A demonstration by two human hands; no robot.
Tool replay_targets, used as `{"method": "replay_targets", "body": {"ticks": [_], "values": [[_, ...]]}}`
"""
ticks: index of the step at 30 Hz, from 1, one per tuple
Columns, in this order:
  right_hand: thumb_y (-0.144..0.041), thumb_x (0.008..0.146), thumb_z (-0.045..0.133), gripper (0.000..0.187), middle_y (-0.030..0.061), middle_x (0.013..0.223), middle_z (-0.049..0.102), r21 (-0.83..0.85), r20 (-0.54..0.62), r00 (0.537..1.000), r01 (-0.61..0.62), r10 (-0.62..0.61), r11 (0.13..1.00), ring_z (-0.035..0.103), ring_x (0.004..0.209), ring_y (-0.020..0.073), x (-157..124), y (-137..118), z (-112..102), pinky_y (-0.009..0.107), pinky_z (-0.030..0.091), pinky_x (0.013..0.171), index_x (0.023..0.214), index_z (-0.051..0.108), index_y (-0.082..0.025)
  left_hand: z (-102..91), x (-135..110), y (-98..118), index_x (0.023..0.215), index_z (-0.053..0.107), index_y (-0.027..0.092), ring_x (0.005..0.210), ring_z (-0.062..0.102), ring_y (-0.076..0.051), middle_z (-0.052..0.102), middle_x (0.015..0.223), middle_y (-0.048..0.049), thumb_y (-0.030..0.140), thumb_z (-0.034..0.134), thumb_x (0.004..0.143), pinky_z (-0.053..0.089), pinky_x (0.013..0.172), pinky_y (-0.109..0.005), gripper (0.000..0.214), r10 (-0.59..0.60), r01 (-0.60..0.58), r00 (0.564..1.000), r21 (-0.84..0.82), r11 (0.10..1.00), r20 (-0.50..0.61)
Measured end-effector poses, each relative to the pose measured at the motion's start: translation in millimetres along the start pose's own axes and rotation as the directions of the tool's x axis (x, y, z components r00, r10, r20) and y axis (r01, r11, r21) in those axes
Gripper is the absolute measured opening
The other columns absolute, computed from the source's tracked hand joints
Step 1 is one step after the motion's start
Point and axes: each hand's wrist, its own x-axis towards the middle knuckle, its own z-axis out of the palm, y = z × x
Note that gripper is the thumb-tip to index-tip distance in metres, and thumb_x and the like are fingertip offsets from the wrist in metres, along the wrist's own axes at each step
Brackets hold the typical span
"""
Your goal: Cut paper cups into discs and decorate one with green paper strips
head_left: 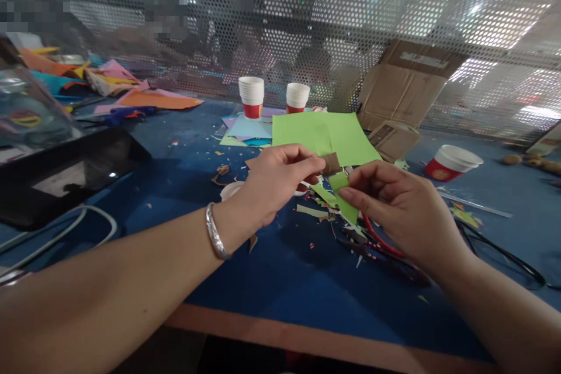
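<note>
My left hand (274, 184) is closed, pinching a small brown paper piece (331, 163) between thumb and fingertips. A silver bangle (215, 239) sits on that wrist. My right hand (394, 207) is closed on a green paper strip (342, 198) that hangs down from its fingers. The two pieces meet between my hands, above the blue table top. Red-handled scissors (385, 248) lie on the table under my right hand.
A green paper sheet (324, 134) lies behind my hands. Two stacks of paper cups (252, 96) stand beyond it, another cup (453, 162) lies at right by a cardboard box (405, 90). A dark tablet (65, 175) and cables sit left. Paper scraps litter the table.
</note>
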Motion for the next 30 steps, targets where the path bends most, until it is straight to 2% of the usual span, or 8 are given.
{"method": "replay_targets", "body": {"ticks": [6, 13, 18, 24, 30], "values": [[-0.050, 0.077, 0.080, 0.035, -0.0003, 0.076, 0.068, 0.085, -0.005, 1.000, -0.022, 0.022, 0.996, 0.064, 0.066, 0.0147, 6.3, 12.8, 0.0, 0.026, 0.050, 0.060, 0.086, 0.063, -0.022, 5.2, -3.9, 0.5, 0.075, 0.071, 0.017, 0.069, 0.064, -0.011, 0.069, 0.071, -0.0001, 0.032, 0.075, 0.079, 0.049, 0.065, -0.023, 0.016, -0.005, 0.005, 0.999, -0.008, 1.000, 0.032], [-0.043, 0.073, 0.085, 0.040, -0.0021, 0.073, 0.069, 0.189, 0.024, 0.997, -0.072, 0.069, 0.979, 0.064, 0.066, 0.0141, 7.0, 12.3, -0.5, 0.024, 0.049, 0.059, 0.096, 0.061, -0.021, 6.5, -4.4, -0.5, 0.076, 0.071, 0.017, 0.069, 0.064, -0.011, 0.069, 0.070, -0.0004, 0.031, 0.075, 0.080, 0.049, 0.065, -0.022, 0.016, -0.028, 0.030, 0.997, -0.031, 0.999, 0.074], [-0.039, 0.077, 0.083, 0.035, -0.0011, 0.076, 0.072, 0.181, 0.066, 0.993, -0.110, 0.100, 0.977, 0.064, 0.065, 0.0136, 5.7, 11.7, -2.1, 0.023, 0.048, 0.058, 0.102, 0.066, -0.021, 5.8, -6.3, 0.0, 0.078, 0.071, 0.017, 0.070, 0.066, -0.012, 0.070, 0.071, -0.0008, 0.032, 0.075, 0.081, 0.049, 0.066, -0.023, 0.016, -0.039, 0.041, 0.994, -0.014, 0.999, 0.098], [-0.034, 0.082, 0.078, 0.021, -0.0022, 0.072, 0.069, 0.173, 0.060, 0.996, -0.082, 0.072, 0.981, 0.062, 0.063, 0.0108, 4.7, 10.9, -1.9, 0.021, 0.047, 0.057, 0.094, 0.069, -0.019, 7.3, -8.3, 1.7, 0.077, 0.070, 0.016, 0.071, 0.066, -0.012, 0.070, 0.071, -0.0005, 0.031, 0.074, 0.082, 0.050, 0.066, -0.022, 0.016, -0.002, -0.001, 0.996, 0.032, 0.999, 0.092], [-0.035, 0.083, 0.076, 0.019, -0.0031, 0.069, 0.065, 0.133, 0.037, 0.998, -0.063, 0.058, 0.989, 0.056, 0.060, 0.0086, 3.9, 9.6, -3.0, 0.020, 0.043, 0.054, 0.088, 0.069, -0.018, 8.0, -8.8, 2.5, 0.077, 0.071, 0.015, 0.070, 0.067, -0.012, 0.071, 0.071, -0.0008, 0.032, 0.074, 0.083, 0.052, 0.066, -0.022, 0.017, -0.024, 0.021, 0.994, 0.028, 0.999, 0.108]]}}
